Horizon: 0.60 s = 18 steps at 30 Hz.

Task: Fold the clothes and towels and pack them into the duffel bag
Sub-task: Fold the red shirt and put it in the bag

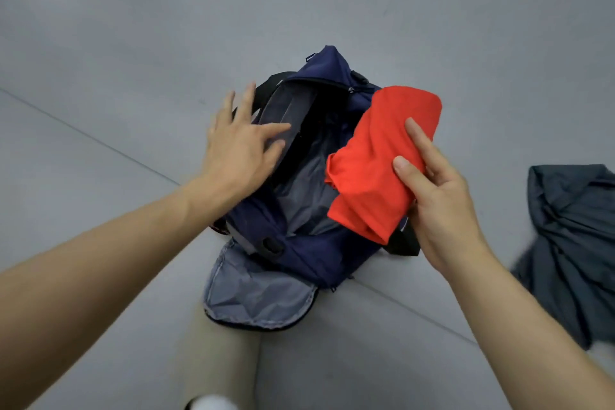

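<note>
I see the navy duffel [299, 253] at frame centre on the grey floor [133, 27], its top unzipped and a grey-lined end flap [256, 296] hanging open below. My left hand [239, 150] lies with spread, straight fingers on the bag's left rim. My right hand [436, 206] grips the folded red cloth [376, 160] over the opening's right side. A grey garment [572, 243] lies crumpled at the right edge.

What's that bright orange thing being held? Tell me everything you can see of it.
The orange-red cloth is soft, plain fabric folded into a thick bundle, creased, with layered edges at its near end. The right hand grips it, thumb on top, holding it tilted over the right side of the open navy duffel bag.
</note>
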Each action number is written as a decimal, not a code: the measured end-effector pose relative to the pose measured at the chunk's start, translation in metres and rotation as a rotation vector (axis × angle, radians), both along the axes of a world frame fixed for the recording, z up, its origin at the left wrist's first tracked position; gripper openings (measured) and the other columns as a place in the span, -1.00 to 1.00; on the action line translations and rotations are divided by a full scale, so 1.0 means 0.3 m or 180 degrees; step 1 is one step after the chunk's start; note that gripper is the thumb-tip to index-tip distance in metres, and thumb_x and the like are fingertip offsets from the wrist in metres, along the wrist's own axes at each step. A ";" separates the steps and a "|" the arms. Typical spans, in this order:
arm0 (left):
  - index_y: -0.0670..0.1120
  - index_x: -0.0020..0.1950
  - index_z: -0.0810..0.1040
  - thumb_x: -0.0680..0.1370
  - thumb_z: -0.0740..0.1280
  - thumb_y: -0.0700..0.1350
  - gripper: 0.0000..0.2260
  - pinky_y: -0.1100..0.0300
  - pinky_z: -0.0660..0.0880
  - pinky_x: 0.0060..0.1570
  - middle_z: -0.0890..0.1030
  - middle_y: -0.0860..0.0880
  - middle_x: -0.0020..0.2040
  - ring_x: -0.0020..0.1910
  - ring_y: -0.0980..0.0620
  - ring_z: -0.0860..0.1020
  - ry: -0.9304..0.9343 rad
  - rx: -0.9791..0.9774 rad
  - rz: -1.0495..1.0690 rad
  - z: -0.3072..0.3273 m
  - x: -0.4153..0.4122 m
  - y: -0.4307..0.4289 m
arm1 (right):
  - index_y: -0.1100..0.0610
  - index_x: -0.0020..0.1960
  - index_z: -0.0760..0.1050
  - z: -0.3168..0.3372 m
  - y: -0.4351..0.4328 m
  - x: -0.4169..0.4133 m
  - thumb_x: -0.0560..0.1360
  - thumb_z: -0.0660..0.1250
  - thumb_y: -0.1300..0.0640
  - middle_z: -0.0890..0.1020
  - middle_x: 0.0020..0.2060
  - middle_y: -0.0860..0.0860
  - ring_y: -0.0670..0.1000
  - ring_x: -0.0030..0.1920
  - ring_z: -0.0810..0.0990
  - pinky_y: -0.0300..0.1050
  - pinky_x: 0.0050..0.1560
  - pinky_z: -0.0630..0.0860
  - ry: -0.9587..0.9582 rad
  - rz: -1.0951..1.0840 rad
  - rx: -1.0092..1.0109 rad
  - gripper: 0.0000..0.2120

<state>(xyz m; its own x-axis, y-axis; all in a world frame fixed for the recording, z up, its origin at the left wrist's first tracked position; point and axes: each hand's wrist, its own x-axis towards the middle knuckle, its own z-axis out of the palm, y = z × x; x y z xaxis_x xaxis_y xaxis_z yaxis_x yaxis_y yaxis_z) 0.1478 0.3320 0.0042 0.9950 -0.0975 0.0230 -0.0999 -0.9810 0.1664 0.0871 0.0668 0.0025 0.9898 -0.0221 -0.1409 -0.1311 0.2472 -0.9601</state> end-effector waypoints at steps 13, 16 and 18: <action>0.00 0.47 0.44 0.48 0.15 -0.30 -0.43 -0.06 0.55 -0.09 0.55 0.07 0.35 0.12 -0.21 0.56 -0.0567 -0.0612 -0.0537 0.130 -0.064 0.041 | -0.20 0.35 0.52 -0.151 0.372 0.154 0.61 0.28 0.30 0.57 0.29 -0.10 -0.12 0.26 0.58 -0.06 0.34 0.50 0.0574 0.0027 -0.0330 -0.52; 0.03 0.47 0.45 0.47 0.12 -0.28 -0.42 0.02 0.52 -0.08 0.54 0.12 0.37 0.14 -0.14 0.56 -0.0560 -0.0768 -0.0497 0.143 -0.064 0.035 | -0.15 0.42 0.47 -0.198 0.422 0.266 0.60 0.24 0.33 0.64 0.08 -0.13 0.15 0.19 0.61 0.08 0.28 0.55 0.0751 -0.0163 -0.0498 -0.48; 0.05 0.47 0.45 0.47 0.10 -0.27 -0.42 0.06 0.49 -0.09 0.55 0.14 0.33 0.11 -0.11 0.55 -0.0512 -0.0828 -0.0487 0.146 -0.066 0.031 | -0.11 0.48 0.39 -0.220 0.435 0.335 0.61 0.21 0.31 0.61 0.03 -0.19 0.08 0.16 0.64 0.00 0.26 0.55 0.0807 -0.0126 -0.0718 -0.48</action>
<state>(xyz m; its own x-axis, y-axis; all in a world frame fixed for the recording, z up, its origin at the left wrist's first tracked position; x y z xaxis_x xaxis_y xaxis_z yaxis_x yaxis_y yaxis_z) 0.1281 0.3413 0.0480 0.9509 -0.2155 0.2222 -0.2879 -0.8794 0.3793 0.1877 0.1972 -0.0634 0.9216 -0.1183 -0.3696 -0.3672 0.0418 -0.9292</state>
